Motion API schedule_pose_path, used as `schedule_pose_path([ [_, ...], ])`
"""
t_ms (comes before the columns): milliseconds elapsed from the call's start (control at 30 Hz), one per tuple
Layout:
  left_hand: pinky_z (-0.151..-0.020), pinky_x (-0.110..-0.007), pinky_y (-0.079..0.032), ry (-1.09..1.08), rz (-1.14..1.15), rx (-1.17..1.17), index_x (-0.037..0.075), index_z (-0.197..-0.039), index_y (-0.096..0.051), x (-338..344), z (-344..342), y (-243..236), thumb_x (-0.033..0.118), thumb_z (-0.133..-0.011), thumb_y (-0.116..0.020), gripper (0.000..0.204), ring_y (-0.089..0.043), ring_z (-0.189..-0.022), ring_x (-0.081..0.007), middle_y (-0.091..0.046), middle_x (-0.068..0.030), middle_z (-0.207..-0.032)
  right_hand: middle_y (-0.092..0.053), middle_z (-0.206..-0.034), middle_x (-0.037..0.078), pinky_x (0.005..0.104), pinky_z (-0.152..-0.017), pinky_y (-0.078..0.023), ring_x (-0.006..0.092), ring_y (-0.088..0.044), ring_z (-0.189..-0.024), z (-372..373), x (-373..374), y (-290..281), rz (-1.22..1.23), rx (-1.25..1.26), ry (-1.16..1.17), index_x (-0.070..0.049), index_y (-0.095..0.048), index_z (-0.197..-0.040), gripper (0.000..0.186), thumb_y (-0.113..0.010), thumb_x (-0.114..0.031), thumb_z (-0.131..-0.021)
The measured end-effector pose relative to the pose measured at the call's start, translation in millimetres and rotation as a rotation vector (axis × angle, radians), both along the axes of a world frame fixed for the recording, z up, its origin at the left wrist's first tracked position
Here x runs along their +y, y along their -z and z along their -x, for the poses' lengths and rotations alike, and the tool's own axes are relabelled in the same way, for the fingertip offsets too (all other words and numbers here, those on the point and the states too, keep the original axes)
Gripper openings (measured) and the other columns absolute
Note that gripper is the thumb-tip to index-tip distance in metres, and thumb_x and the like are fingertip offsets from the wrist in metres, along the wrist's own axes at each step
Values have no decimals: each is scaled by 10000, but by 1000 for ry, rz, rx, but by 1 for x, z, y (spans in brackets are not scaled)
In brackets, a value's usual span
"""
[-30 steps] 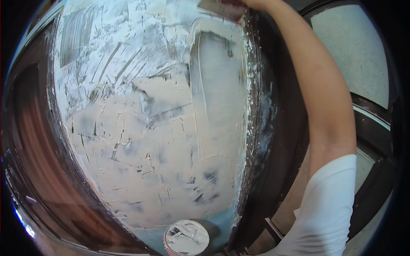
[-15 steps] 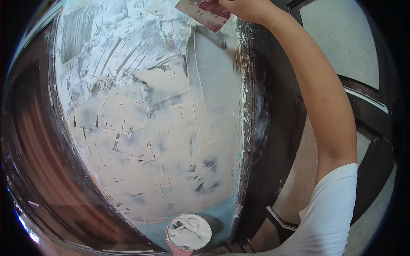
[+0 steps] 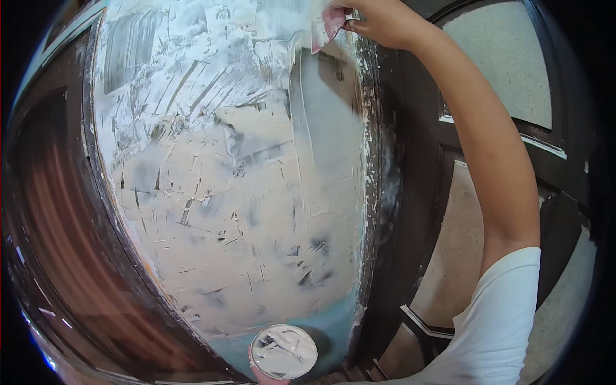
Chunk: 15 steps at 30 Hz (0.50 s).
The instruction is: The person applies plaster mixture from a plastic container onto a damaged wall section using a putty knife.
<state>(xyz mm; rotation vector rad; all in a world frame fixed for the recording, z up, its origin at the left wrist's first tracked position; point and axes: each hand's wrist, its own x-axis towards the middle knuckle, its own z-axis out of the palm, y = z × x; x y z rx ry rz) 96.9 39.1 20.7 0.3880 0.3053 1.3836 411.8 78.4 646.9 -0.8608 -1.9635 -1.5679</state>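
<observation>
My right hand (image 3: 364,22) grips a thin scraper (image 3: 330,25) with red smears, its blade at the upper right of the wall (image 3: 212,250), near the flaking edge strip. Patchy white and cream filler covers most of the wall, with scored marks and a bare pale-blue band low down. My left hand (image 3: 269,378) shows a little at the bottom, wrapped on a round tub (image 3: 283,350) of white paste with dark streaks on top; most of that hand is hidden under the tub.
A dark brown wooden door (image 3: 58,205) with a recessed panel curves along the left side. On the right is dark framework with pale speckled panels (image 3: 500,58), behind my raised forearm. Dark wooden steps or slats (image 3: 378,372) show at the bottom.
My right hand and scraper moved left and down from the top right corner, and the blade has turned to a more upright angle. The tub sits slightly to the right of where it was.
</observation>
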Motion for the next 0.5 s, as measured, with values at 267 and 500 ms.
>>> schedule_pose_path([
  [267,-1063,-569,-354,6,-33,-1,131,-1351,-512,6,12,-5,598,-923,-353,653,-476,-1262,-366,-511,-111,-1390,-656,-933,240,473,-783,-498,420,-626,-923,-11,-1,13,-94,382,-40,-29,-667,-989,222,-630,-213,-871],
  [500,-1064,-569,-354,-3,-41,-8,130,-1350,-513,13,17,-4,594,-924,-353,650,-475,-1263,-367,-512,-113,-1390,-670,-947,224,453,-782,-498,402,-635,-911,-16,28,27,-212,426,-55,-32,-670,-995,265,-630,-275,-896],
])
